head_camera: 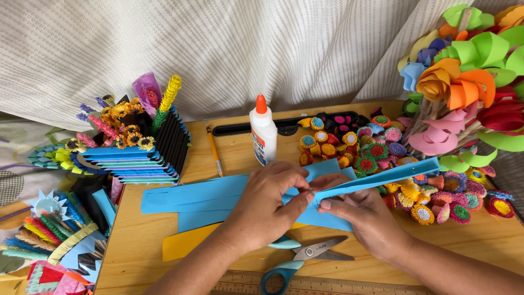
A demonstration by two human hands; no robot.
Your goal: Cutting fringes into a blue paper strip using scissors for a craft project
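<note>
One glue bottle with a label, standing on the wooden board.

A white glue bottle [263, 133] with an orange cone cap is standing upright at about 12 o'clock from the middle of the board, near its far edge. A label [260, 146] is wrapping its lower body, showing blue and orange bands on white. No other package, sign or screen is showing; a ruler with printed marks is lying at 6 o'clock.

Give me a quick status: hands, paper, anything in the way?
Left hand and right hand both pinch the folded blue paper strip. Scissors lie just below, paper flowers crowd behind.
</note>
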